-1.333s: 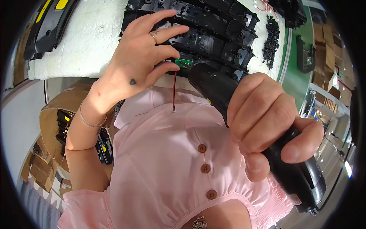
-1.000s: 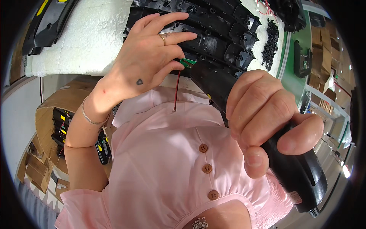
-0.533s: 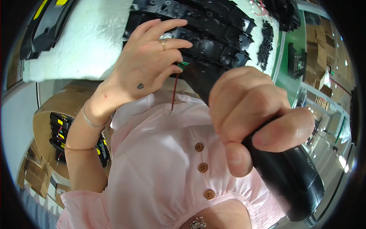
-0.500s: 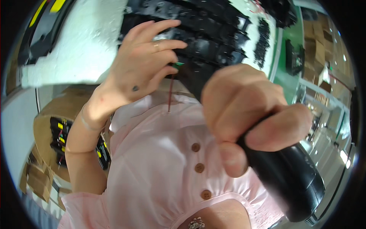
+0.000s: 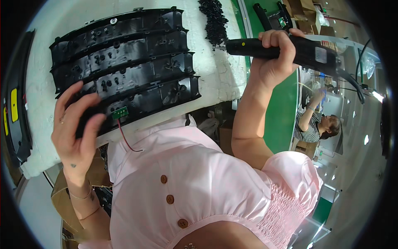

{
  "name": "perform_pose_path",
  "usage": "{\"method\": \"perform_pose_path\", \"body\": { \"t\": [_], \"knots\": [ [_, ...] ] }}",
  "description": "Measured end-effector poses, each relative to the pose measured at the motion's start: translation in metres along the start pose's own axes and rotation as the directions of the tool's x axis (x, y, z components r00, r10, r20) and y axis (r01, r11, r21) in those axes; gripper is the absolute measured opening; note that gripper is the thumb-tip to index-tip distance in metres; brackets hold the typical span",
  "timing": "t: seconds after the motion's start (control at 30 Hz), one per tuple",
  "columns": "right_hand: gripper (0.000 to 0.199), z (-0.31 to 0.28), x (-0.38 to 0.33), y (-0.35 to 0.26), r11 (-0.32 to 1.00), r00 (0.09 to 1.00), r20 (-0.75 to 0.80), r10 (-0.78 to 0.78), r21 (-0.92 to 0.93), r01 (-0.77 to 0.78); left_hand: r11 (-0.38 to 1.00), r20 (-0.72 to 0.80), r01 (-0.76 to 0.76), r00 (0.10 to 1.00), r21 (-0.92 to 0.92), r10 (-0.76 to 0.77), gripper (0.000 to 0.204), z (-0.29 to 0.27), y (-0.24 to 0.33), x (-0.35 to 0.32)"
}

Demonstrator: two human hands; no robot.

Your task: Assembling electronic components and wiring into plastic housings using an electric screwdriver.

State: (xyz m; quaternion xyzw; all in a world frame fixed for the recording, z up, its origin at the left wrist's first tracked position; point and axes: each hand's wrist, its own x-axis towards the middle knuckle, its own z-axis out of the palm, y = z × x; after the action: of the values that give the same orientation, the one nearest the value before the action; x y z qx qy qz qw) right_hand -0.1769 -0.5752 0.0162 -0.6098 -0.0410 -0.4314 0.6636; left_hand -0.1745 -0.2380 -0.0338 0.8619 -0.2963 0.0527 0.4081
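The right hand [image 5: 278, 54] has its grip closed around a black corded tool [image 5: 309, 50], tip near a pile of small black parts [image 5: 214, 23]. The left hand [image 5: 76, 126] keeps a wide grip, nothing visible inside; it hides one end of the nearest black shell [image 5: 159, 98]. In this shell sits a green board [image 5: 120, 112] with thin wire [image 5: 123, 135]; whether fastened, I cannot tell. The other three shells [image 5: 124, 57] show no board. White foam [image 5: 226, 81] lies beneath, yellow-marked parts [image 5: 14, 103] at left.

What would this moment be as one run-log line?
left hand: open, over black plastic housings | right hand: gripping black corded electric screwdriver | green circuit board: on nearest housing, red wire attached
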Motion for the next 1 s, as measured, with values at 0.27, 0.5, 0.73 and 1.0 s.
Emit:
{"method": "perform_pose_path", "body": {
  "t": [0.27,0.5,0.73,1.0],
  "knots": [
    [0.03,-0.015,-0.002,0.016,0.999,0.998,-0.063,0.011,-0.032,-0.013,0.98,0.046,-0.16,0.987,0.118,0.155,0.032,0.012,0.009,0.031],
    [0.033,-0.006,-0.009,-0.017,0.992,0.999,0.033,0.02,0.126,-0.024,0.932,0.167,-0.352,0.927,0.088,0.335,0.034,0.041,0.03,0.091],
    [0.036,0.0,-0.009,-0.039,0.964,0.955,0.264,-0.134,0.256,0.064,0.808,0.102,-0.589,0.802,-0.024,0.588,0.017,0.121,0.038,0.138],
    [0.03,-0.001,-0.004,-0.065,0.957,0.917,0.386,-0.1,0.289,-0.017,0.844,0.126,-0.518,0.836,-0.141,0.534,0.013,0.112,0.049,0.135]
  ]
}}
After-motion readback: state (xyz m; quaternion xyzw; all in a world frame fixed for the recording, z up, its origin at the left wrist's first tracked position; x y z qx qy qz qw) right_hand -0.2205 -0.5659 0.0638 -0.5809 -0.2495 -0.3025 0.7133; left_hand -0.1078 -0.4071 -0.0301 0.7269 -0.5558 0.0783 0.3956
